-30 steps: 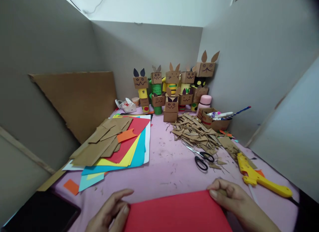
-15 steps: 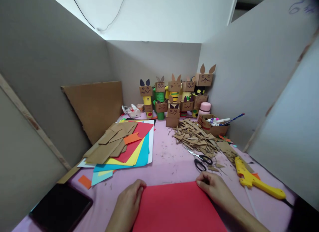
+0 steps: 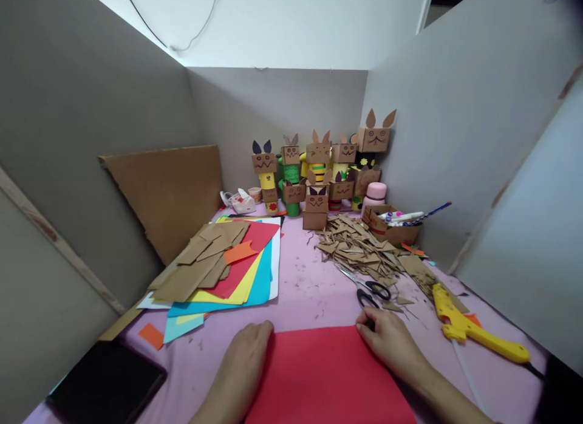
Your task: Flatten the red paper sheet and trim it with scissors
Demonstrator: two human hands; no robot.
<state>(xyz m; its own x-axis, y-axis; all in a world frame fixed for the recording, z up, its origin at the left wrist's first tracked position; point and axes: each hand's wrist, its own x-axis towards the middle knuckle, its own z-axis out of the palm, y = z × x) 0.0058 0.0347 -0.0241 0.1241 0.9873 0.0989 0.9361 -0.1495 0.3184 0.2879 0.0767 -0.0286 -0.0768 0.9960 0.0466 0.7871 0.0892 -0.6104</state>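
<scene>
A sheet of red paper (image 3: 328,375) lies in front of me at the bottom of the view, its near edge cut off by the frame. My left hand (image 3: 248,357) is closed at its far left corner, the fingers mostly hidden behind the back of the hand. At the far right corner, my right hand (image 3: 385,339) pinches the paper between thumb and fingers. Black-handled scissors (image 3: 368,287) lie just beyond my right hand, blades pointing to the back left. Further right rests a yellow glue gun (image 3: 473,333) with a glue stick in it.
Coloured paper (image 3: 266,284) is stacked at left under cardboard pieces (image 3: 195,272). A dark tablet-like device (image 3: 107,381) lies front left. Cardboard scraps (image 3: 359,248) are heaped right of centre, near a pen box (image 3: 394,229). Several cardboard animal figures (image 3: 316,199) stand at the back.
The left hand has shifted slightly further over the red paper's left corner. The right hand keeps its pinch, and the paper's far edge sits slightly higher in view. The camera view has shifted slightly.
</scene>
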